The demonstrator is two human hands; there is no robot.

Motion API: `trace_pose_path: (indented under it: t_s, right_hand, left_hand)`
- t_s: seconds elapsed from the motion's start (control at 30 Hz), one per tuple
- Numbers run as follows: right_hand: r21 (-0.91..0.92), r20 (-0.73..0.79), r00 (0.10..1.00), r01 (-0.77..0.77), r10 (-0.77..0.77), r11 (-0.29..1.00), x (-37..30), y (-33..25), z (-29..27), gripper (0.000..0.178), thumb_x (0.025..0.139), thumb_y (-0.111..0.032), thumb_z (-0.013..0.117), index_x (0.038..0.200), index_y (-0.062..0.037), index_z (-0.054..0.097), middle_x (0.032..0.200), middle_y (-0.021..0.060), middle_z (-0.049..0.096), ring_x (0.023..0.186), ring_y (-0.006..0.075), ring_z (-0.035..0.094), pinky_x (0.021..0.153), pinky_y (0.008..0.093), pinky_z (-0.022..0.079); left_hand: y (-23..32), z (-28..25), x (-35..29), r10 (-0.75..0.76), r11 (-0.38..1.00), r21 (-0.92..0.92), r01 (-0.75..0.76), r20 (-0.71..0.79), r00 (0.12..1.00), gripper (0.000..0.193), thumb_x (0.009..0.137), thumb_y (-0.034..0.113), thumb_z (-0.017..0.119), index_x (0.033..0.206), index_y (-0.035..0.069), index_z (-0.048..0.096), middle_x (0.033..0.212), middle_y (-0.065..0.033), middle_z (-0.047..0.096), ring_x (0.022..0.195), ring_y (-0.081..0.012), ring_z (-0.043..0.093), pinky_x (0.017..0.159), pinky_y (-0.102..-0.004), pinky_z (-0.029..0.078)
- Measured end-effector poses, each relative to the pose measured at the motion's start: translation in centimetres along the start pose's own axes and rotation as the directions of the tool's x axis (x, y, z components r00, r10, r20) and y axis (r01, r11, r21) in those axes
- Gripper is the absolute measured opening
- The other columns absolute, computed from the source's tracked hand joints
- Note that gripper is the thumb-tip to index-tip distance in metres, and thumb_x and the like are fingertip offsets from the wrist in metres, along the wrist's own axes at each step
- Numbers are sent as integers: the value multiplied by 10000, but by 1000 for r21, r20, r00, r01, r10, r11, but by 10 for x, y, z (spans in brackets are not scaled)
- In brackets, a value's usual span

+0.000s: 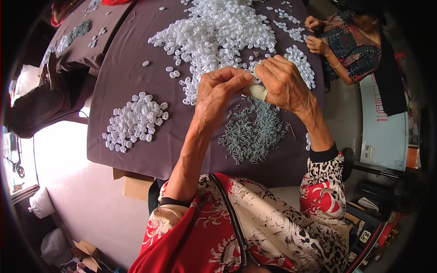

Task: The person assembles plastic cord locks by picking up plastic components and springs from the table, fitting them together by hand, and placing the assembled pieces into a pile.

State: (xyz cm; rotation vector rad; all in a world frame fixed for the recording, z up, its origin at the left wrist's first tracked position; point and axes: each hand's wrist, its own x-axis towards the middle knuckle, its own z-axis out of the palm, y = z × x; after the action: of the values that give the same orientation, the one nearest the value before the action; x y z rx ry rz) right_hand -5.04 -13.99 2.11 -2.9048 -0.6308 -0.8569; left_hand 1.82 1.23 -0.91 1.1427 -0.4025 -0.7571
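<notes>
My left hand (217, 88) is closed in a pinch, thumb and forefinger meeting on a small white plastic piece (253, 80) that is partly hidden. Right against it, my right hand (286, 84) is curled shut with its fingertips turned inward; what they hold is hidden. A cream ribbed finger cover (258, 93) wraps a digit of that hand. Below both hands lies a heap of short grey screws or pins (252, 136), too small to tell which. Beyond them spreads a large pile of white oval plastic pieces (218, 32).
A smaller group of white pieces (136, 120) sits at the left on the dark cloth-covered table (182, 132). Across the right edge, another person (350, 45) works with both hands by more white pieces (300, 66). A second table (86, 50) stands at far left; a cardboard box (135, 186) is below.
</notes>
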Motion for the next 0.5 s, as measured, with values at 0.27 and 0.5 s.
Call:
trace_pose_path:
  t_s: [0.27, 0.5]
  right_hand:
    - [-70, 86, 996, -15, 21, 997, -2, -1, 1, 195, 659, -132, 611, 643, -57, 432, 566, 73, 476, 535, 223, 520, 512, 331, 389]
    - [-50, 102, 995, 5, 0, 999, -4, 2, 4, 198, 671, -144, 611, 645, -58, 435, 557, 78, 486, 509, 227, 527, 496, 331, 397]
  left_hand:
    - [-1, 0, -1, -23, 1000, -15, 23, 1, 1000, 174, 776, 147, 601, 791, -25, 629, 705, -56, 606, 657, -108, 557, 647, -231, 456]
    - [-6, 1, 1, -11, 1000, -18, 11, -6, 1000, 193, 778, 148, 596, 794, -42, 625, 715, -70, 613, 669, -122, 575, 646, -241, 475]
